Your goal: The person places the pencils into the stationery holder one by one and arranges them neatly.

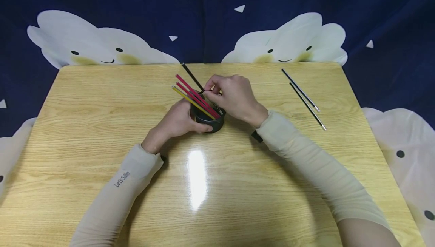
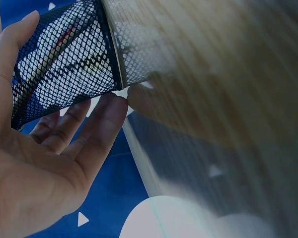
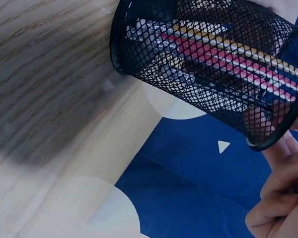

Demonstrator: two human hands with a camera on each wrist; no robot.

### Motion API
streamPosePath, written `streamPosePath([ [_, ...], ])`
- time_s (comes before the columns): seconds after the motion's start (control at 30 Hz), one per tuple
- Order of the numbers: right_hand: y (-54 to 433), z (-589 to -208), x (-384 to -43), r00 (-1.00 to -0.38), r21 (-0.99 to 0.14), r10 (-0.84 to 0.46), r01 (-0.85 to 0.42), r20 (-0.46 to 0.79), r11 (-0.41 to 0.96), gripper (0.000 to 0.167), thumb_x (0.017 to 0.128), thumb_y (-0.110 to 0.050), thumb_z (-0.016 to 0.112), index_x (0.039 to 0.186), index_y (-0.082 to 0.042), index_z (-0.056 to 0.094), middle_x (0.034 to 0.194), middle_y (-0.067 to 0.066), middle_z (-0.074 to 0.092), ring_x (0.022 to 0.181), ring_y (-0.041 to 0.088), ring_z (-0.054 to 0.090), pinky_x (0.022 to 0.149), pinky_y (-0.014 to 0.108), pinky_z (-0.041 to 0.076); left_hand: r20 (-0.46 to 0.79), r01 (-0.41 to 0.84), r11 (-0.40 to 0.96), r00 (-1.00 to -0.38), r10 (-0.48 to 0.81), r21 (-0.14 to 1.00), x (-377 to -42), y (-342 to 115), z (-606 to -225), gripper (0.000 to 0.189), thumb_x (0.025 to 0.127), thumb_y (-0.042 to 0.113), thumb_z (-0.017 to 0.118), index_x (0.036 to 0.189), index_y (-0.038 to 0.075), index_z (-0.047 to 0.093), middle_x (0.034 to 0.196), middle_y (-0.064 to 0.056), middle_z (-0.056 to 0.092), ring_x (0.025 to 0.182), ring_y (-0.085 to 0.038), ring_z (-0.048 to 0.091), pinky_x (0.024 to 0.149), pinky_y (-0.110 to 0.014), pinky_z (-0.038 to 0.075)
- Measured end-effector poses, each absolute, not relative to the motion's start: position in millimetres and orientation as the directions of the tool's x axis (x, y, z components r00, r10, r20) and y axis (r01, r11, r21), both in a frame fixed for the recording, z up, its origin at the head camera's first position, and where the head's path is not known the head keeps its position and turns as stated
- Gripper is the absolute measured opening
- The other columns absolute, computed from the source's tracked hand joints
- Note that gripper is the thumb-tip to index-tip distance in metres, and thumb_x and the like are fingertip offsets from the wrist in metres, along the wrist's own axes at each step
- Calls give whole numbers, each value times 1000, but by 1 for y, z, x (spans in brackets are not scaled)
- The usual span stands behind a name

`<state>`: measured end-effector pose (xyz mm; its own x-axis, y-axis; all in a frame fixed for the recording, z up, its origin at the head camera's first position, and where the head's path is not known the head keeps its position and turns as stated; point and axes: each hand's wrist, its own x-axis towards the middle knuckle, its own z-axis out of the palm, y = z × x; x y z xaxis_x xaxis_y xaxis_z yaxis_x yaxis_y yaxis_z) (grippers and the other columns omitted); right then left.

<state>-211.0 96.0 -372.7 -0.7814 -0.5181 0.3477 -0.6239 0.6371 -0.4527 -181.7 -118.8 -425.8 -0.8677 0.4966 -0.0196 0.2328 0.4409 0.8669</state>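
Note:
A black mesh pencil cup (image 1: 217, 125) stands on the table, and my left hand (image 1: 175, 120) grips it around its side, thumb in front. The left wrist view shows that hand's fingers (image 2: 107, 119) reaching the cup's base. Two red pencils (image 1: 185, 83) and a yellow pencil (image 1: 180, 92) lean leftward out of the cup. Over the rim, my right hand (image 1: 236, 96) pinches a black pencil (image 1: 192, 76). Seen from the right wrist, that pencil's lower part (image 3: 213, 88) is inside the mesh beside the red and yellow ones.
Two dark pencils with pale ends, one farther back (image 1: 300, 89) and one nearer (image 1: 307, 105), lie side by side on the right of the wooden table (image 1: 85, 126). Behind the table hangs a dark blue cloth (image 1: 136, 1) with clouds printed on it.

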Motion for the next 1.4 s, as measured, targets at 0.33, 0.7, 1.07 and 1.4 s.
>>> streamPosePath([
  [0.33, 89, -376, -209, -769, -383, -543, -639, 337, 667, 7, 99, -16, 79, 98, -8, 80, 81, 0, 79, 66, 15, 70, 56, 38, 50, -23, 226, 435, -867, 497, 872, -182, -119, -425, 68, 79, 17, 101, 138, 9, 67, 123, -6, 72, 115, -24, 65, 108, -44, 45],
  [0.7, 88, -378, -208, -759, -364, -551, -650, 347, 667, 6, 97, -13, 77, 96, -8, 81, 79, 0, 78, 68, 15, 71, 57, 38, 52, -13, 236, 438, -869, 495, 868, -182, -119, -424, 65, 78, 17, 100, 134, 10, 69, 122, -4, 73, 114, -22, 65, 107, -43, 44],
  [1.07, 87, -378, -209, -767, -369, -550, -641, 331, 673, 7, 98, -13, 77, 96, -8, 81, 80, 1, 79, 67, 17, 71, 56, 38, 50, -12, 238, 440, -870, 494, 866, -182, -119, -424, 61, 79, 18, 100, 132, 11, 71, 118, -3, 75, 111, -22, 65, 106, -43, 44],
  [1.4, 97, -375, -204, -764, -469, -519, -646, 384, 603, 7, 99, -18, 78, 98, -11, 80, 82, -1, 79, 65, 13, 68, 58, 38, 46, -3, 243, 420, -863, 505, 874, -182, -119, -425, 62, 79, 16, 100, 134, 10, 71, 120, -3, 75, 113, -22, 66, 108, -43, 44],
])
